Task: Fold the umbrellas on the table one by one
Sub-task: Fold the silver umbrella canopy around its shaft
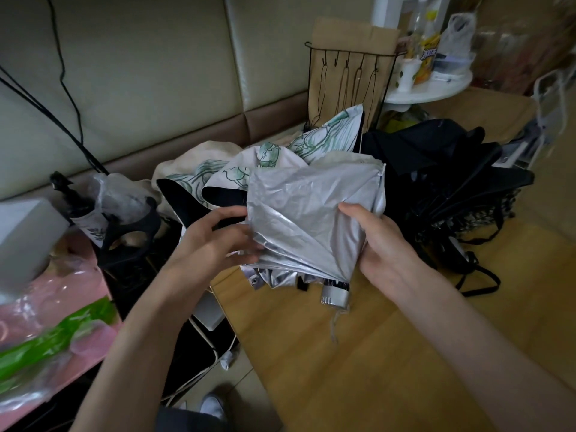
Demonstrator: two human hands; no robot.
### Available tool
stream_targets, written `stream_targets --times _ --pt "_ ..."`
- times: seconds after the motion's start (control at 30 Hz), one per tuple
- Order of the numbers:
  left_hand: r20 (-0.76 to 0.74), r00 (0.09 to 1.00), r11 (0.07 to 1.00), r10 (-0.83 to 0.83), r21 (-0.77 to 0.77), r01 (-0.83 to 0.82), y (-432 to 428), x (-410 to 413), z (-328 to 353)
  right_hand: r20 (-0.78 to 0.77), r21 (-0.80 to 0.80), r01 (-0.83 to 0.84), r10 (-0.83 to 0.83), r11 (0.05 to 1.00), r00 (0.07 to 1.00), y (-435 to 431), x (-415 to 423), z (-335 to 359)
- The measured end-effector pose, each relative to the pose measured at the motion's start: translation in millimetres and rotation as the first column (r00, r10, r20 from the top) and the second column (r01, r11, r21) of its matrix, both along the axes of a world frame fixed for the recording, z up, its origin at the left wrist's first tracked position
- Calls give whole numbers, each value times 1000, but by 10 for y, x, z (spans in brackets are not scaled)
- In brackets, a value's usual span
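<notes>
Crinkled, glossy silver umbrella (311, 213), loose folds

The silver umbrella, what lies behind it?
Behind the silver umbrella lie a white umbrella with green print and a black umbrella; it hides parts of both.

The silver umbrella (311, 219) is collapsed, its crinkled canopy still loose. The left hand (215, 241) and right hand (380, 241) grip its sides above the wooden table (343, 353), grey handle end toward the person. Behind it lie a white umbrella (271, 157) printed with green flowers and, to the right, a half-collapsed black umbrella (436, 169).
</notes>
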State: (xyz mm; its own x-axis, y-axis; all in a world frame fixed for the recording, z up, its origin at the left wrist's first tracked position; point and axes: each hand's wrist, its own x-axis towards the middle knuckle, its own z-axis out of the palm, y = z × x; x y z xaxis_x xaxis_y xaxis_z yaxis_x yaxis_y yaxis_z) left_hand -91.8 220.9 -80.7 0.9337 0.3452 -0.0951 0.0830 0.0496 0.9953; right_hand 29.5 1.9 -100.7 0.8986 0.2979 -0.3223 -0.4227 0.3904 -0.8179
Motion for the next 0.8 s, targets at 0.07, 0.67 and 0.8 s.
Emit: stream_targets --times 0.07,0.67,0.8 --pt "37 997 996 -69 64 66 33 -75 -5 0 6 4 -4 1000 1000 -3 9 3" --pt "268 946 889 185 364 -277 -375 59 -129 14 19 -14 14 1000 1000 36 -27 -11" --pt "328 921 820 211 453 -349 -470 105 -174 20 35 -33 32 999 999 40 -55 -7"
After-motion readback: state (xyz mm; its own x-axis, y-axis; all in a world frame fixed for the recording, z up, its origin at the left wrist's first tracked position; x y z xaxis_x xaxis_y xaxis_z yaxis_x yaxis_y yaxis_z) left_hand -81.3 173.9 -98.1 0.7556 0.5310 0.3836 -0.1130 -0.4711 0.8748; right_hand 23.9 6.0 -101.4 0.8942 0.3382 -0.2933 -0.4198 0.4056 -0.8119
